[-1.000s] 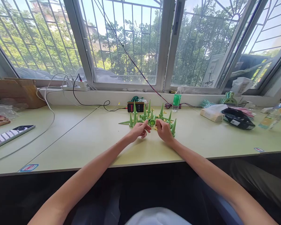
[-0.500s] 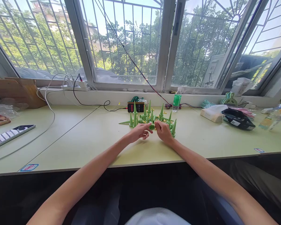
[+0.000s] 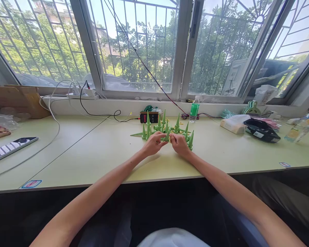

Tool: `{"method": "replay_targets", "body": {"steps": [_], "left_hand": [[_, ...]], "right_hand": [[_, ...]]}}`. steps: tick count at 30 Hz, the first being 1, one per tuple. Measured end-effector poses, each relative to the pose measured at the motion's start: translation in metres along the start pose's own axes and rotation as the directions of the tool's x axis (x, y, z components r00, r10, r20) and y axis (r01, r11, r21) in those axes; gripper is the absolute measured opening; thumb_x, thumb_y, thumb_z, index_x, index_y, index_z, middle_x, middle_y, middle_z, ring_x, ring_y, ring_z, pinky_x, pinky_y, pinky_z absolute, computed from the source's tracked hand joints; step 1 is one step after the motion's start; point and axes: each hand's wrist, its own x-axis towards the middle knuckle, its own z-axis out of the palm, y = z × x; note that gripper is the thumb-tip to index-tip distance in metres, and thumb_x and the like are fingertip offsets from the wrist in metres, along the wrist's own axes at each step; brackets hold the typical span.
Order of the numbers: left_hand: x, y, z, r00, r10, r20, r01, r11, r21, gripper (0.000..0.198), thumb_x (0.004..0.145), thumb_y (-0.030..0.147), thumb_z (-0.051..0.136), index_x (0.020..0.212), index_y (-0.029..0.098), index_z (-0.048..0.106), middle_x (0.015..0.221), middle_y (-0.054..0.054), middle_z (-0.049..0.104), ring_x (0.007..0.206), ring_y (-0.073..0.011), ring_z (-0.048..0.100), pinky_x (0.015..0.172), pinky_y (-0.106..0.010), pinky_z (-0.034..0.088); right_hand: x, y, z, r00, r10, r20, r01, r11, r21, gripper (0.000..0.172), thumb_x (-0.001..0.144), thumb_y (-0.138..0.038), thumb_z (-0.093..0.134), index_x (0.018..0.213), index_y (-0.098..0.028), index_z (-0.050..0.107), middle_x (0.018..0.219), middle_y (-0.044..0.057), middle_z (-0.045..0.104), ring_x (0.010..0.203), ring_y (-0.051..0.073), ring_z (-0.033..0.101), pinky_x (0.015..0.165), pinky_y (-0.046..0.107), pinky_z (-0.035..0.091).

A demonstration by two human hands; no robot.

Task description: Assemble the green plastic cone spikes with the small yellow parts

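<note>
My left hand [image 3: 153,143] is closed on a green cone-shaped plastic spike [image 3: 167,137], gripping it between thumb and fingers with the point up. Close beside it, my right hand [image 3: 179,142] is closed in a pinch at the spike's right side. A bit of yellow shows by those right fingertips, but what they hold is too small to make out. Behind and around both hands, several similar green spikes [image 3: 177,124] stand on the table [image 3: 100,151], and one lies on its side at the left. Small yellow parts show among them.
Behind the spikes a phone [image 3: 145,117] leans upright near a green-labelled bottle [image 3: 194,109]. To the right are a tissue pack [image 3: 233,124] and a black pouch [image 3: 262,130]. Another phone [image 3: 12,149], a white cable [image 3: 57,120] and a cardboard box [image 3: 28,101] occupy the left.
The spike in my left hand has turned from showing its round end towards me to standing point up. My left fingers have shifted around it; my right hand stays nearly in place.
</note>
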Motion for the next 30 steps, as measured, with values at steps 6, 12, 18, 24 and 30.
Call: {"method": "replay_targets", "body": {"steps": [6,12,18,24,30], "left_hand": [[0.003,0.001,0.001,0.997,0.014,-0.07,-0.007,0.995,0.098,0.029,0.084,0.033,0.062,0.11,0.019,0.062,0.101,-0.005,0.057,0.052,-0.0043,0.046,0.061,-0.025,0.046],[0.004,0.006,0.001,0.966,-0.251,-0.059,0.234,0.948,-0.217,0.047,0.079,0.048,0.067,0.112,0.019,0.05,0.088,-0.001,0.058,0.041,-0.0041,0.047,0.038,-0.02,0.037],[0.006,0.011,-0.002,0.878,-0.432,0.206,0.475,0.735,-0.483,0.06,0.078,0.071,0.052,0.076,0.011,0.059,0.073,-0.005,0.057,0.044,-0.0065,0.049,0.036,-0.02,0.035],[0.003,0.017,-0.004,0.819,-0.393,0.417,0.572,0.601,-0.558,0.059,0.074,0.068,0.061,0.082,0.01,0.064,0.078,-0.006,0.059,0.049,-0.0054,0.047,0.039,-0.019,0.03],[0.003,0.016,-0.005,0.835,-0.364,0.413,0.55,0.543,-0.634,0.048,0.073,0.056,0.071,0.08,0.009,0.062,0.079,-0.006,0.058,0.05,-0.0042,0.045,0.039,-0.018,0.029]], "right_hand": [[0.001,-0.002,0.001,0.998,0.046,-0.044,-0.044,0.998,0.042,0.041,0.098,-0.042,0.032,0.066,-0.021,0.045,0.058,0.001,0.054,0.051,0.014,0.046,0.054,0.027,0.032],[0.001,-0.002,-0.001,0.99,0.084,-0.109,-0.077,0.995,0.063,0.039,0.099,-0.044,0.031,0.069,-0.022,0.042,0.059,0.0,0.052,0.051,0.013,0.044,0.055,0.026,0.032],[0.0,-0.005,-0.004,0.993,0.067,-0.102,-0.06,0.996,0.066,0.038,0.099,-0.044,0.029,0.072,-0.022,0.043,0.061,-0.001,0.051,0.051,0.013,0.043,0.057,0.026,0.034],[-0.001,-0.009,-0.005,1.0,0.007,-0.027,-0.005,0.997,0.072,0.035,0.098,-0.04,0.029,0.07,-0.022,0.039,0.058,-0.003,0.044,0.052,0.012,0.038,0.056,0.025,0.032],[-0.001,-0.007,-0.004,1.0,-0.02,-0.009,0.021,0.998,0.067,0.036,0.099,-0.04,0.03,0.068,-0.021,0.037,0.059,-0.003,0.045,0.053,0.011,0.037,0.056,0.024,0.03]]}}
